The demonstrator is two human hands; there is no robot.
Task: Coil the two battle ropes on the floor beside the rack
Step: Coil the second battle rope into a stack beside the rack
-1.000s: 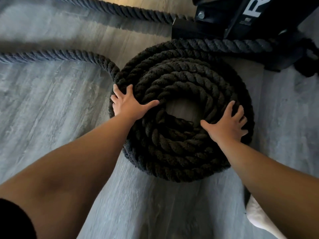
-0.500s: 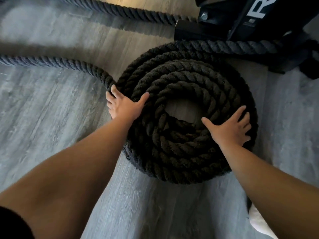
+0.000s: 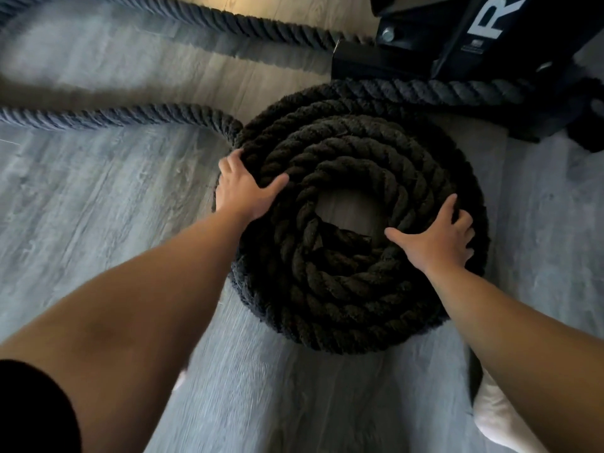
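- The grey wood-look floor (image 3: 98, 223) fills the view.
- The black rack (image 3: 457, 44) stands at the top right, with white lettering on its upright that the picture's edge cuts off.
- The coil (image 3: 359, 289) of thick dark rope lies flat on the floor just in front of the rack's base. It is wound in several turns round a small bare centre, and it sits in much the same place as a second ago.
- A loose rope (image 3: 114, 114) runs in from the left edge and meets the coil at its upper left. At the coil's top, rope leads off to the right along the rack's foot.
- A second rope (image 3: 245, 24) lies stretched across the top of the view, apart from the coil, and reaches the rack's base.
- The left hand (image 3: 243, 188) grasps the coil's outer left edge. Its fingers are curled over the outermost turn and its thumb lies across the top. A second ago those fingers lay straight on the rope.
- The right hand (image 3: 434, 240) is spread and relaxed, pressing palm-down on the coil's right side with its thumb pointing to the centre, hardly changed from before.
- A white shoe (image 3: 496, 416) shows at the bottom right, beneath the right forearm.
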